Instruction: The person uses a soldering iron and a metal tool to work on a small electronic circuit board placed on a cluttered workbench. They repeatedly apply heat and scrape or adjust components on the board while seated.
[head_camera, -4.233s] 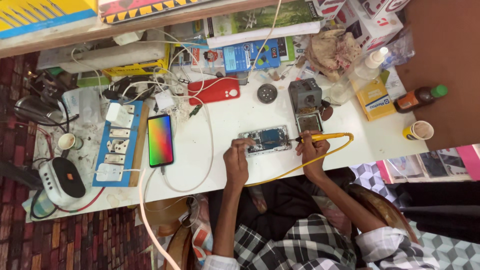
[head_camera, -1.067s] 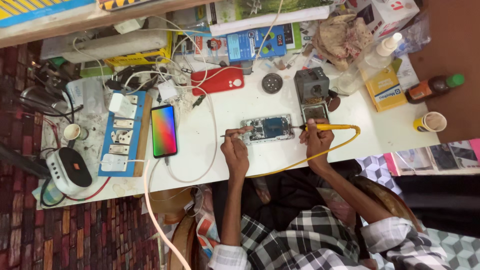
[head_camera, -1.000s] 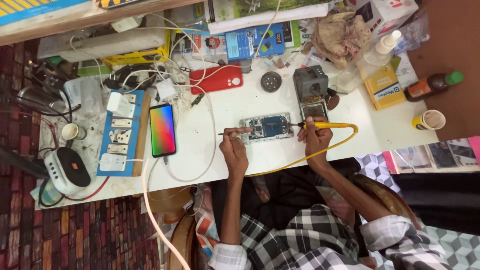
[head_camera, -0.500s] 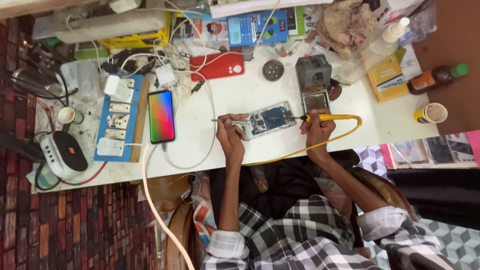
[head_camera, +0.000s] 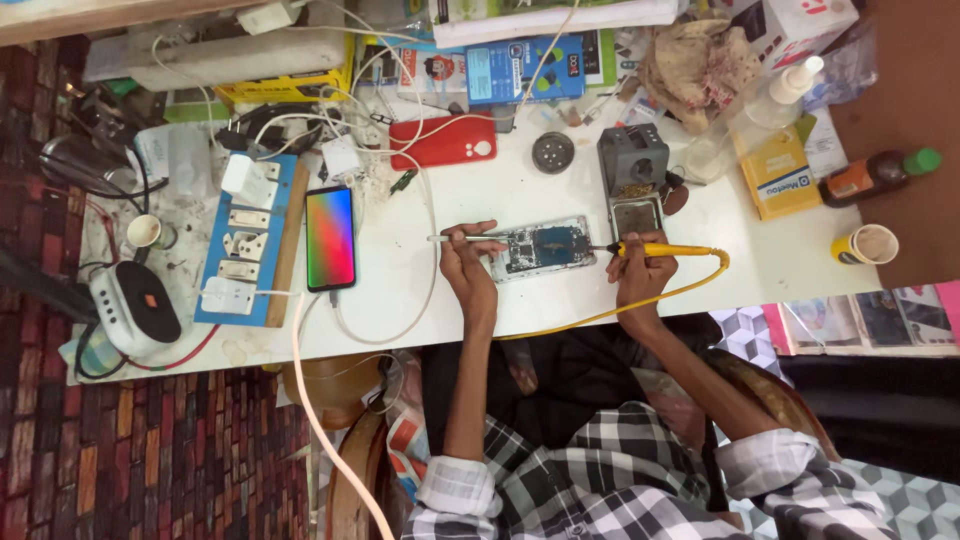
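An opened phone with its circuit board showing (head_camera: 545, 247) lies on the white table (head_camera: 480, 300) in front of me. My left hand (head_camera: 468, 262) rests at its left end and holds a thin white rod-like tool (head_camera: 450, 238) that points left. My right hand (head_camera: 640, 275) grips a yellow soldering iron (head_camera: 665, 250) by its handle. The iron's tip touches the right end of the phone. Its yellow cable (head_camera: 640, 302) loops back along the table's near edge.
A lit phone (head_camera: 330, 238) charges to the left beside a blue switch board (head_camera: 250, 240). Behind the work stand a red phone case (head_camera: 443, 140), a soldering iron stand (head_camera: 632, 180), a round tin (head_camera: 553, 152), boxes, a brown bottle (head_camera: 870, 178) and a paper cup (head_camera: 865, 244).
The view has shifted slightly. My left hand now holds the thin tool more plainly across the phone's left end. The soldering iron stays at the phone's right end.
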